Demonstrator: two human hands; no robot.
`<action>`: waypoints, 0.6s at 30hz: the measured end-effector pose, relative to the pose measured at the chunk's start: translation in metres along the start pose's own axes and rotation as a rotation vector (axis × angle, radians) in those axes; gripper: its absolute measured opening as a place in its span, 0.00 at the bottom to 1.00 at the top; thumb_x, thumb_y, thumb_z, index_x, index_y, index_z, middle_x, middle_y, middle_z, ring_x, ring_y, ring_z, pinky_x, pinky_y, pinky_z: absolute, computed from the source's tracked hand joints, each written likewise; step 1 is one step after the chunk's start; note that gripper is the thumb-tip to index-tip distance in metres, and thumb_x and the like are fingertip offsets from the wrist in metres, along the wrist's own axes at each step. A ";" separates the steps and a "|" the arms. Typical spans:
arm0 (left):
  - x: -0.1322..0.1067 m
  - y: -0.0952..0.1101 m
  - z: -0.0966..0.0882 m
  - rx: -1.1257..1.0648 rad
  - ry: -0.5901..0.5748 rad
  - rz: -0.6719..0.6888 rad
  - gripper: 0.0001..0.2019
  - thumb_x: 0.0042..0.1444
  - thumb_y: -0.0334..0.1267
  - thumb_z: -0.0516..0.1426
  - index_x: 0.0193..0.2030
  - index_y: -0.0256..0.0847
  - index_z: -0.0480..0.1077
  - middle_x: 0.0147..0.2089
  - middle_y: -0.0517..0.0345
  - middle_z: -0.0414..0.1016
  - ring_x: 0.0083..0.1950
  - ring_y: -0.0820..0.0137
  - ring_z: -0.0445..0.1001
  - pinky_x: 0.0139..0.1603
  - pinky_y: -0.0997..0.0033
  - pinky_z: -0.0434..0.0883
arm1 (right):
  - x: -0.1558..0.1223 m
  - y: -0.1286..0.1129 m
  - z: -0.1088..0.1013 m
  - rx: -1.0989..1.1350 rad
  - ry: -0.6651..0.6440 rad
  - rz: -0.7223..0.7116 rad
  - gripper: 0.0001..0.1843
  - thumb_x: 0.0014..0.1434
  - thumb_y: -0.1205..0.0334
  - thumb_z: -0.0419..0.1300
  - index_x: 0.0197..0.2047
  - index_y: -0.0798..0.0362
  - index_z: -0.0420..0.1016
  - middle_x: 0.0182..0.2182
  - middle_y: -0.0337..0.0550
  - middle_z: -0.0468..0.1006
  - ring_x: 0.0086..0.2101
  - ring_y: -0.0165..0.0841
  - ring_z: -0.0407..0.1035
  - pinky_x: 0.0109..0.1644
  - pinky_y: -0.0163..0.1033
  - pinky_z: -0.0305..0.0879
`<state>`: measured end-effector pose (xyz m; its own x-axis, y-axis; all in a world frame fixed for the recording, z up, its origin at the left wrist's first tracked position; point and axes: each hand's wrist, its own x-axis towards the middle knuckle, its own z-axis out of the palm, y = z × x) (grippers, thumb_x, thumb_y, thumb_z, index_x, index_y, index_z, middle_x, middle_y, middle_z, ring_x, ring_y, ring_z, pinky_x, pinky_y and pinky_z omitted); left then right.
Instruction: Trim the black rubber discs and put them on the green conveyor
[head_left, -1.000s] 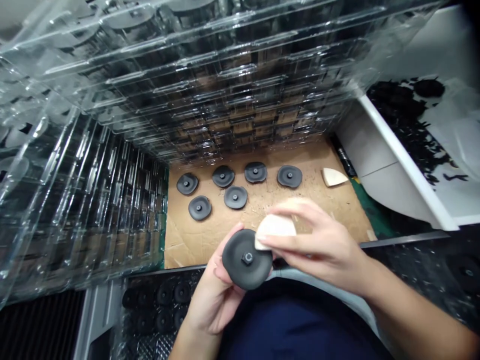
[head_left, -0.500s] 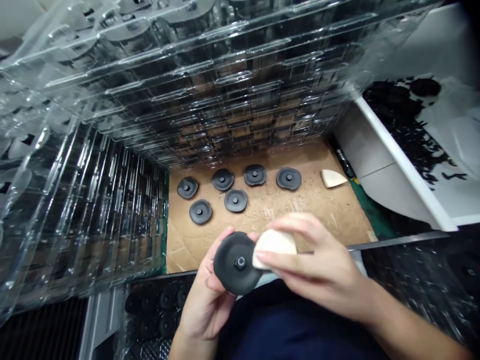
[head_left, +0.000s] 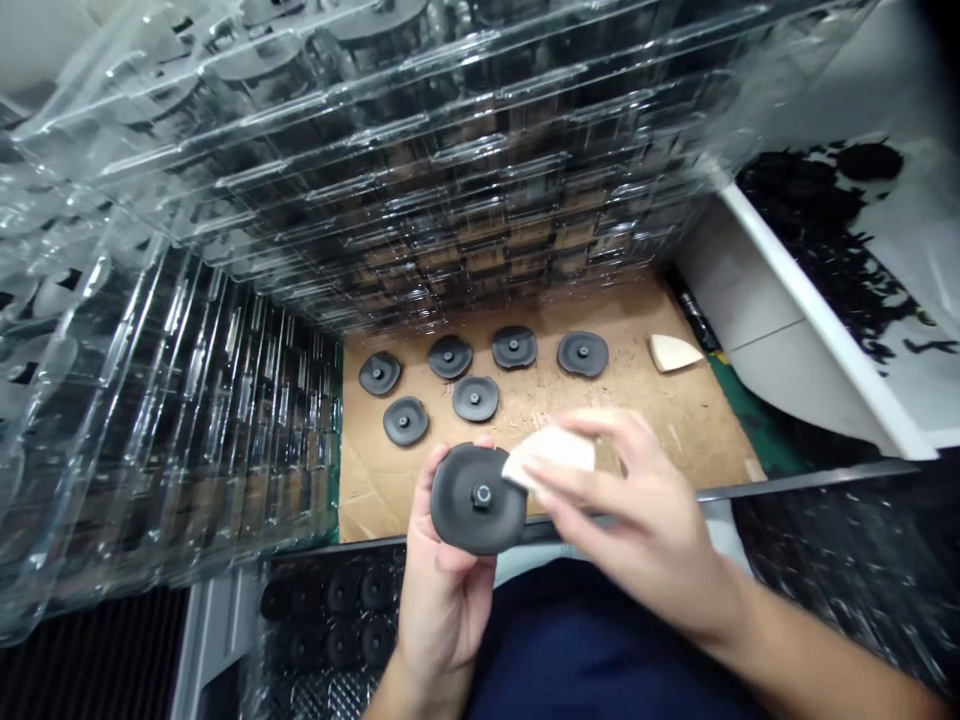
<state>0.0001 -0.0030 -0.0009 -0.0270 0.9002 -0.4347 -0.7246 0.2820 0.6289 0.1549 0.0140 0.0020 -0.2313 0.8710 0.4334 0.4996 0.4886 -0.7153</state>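
Note:
My left hand grips a black disc by its edge, its small central post facing up. In my right hand is a white wedge-shaped sponge, pinched between thumb and fingers. The tip of this sponge meets the upper right rim of the disc. Beyond my hands, several similar black discs lie apart on a cardboard sheet, posts up. A second cream sponge wedge rests at the sheet's right side.
Stacked clear plastic trays rise at the back, with more trays on the left. At right stands a white bin with black scraps. A black marker-like stick lies beside it. A tray of black discs sits below the table edge.
The held disc has risen slightly and tilted. My right hand has shifted the sponge up along the disc's right rim. The whole view has moved a little.

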 end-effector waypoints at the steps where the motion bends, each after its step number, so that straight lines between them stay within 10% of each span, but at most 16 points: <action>1: 0.000 -0.002 0.001 -0.004 -0.001 0.020 0.24 0.39 0.31 0.68 0.44 0.57 0.73 0.47 0.69 0.80 0.47 0.73 0.77 0.43 0.84 0.72 | -0.001 -0.001 0.001 0.007 0.009 0.006 0.12 0.58 0.69 0.58 0.45 0.53 0.77 0.42 0.49 0.68 0.45 0.38 0.64 0.46 0.44 0.67; 18: -0.001 -0.014 0.003 0.044 0.130 0.141 0.28 0.31 0.35 0.71 0.41 0.64 0.72 0.47 0.72 0.78 0.50 0.66 0.76 0.50 0.69 0.72 | -0.007 -0.011 0.009 0.083 0.015 0.063 0.12 0.57 0.68 0.58 0.45 0.54 0.76 0.38 0.47 0.67 0.40 0.34 0.66 0.40 0.39 0.71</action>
<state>0.0127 -0.0065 -0.0072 -0.2173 0.8821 -0.4179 -0.6764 0.1726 0.7160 0.1437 0.0032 0.0017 -0.1891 0.8996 0.3936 0.4416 0.4359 -0.7842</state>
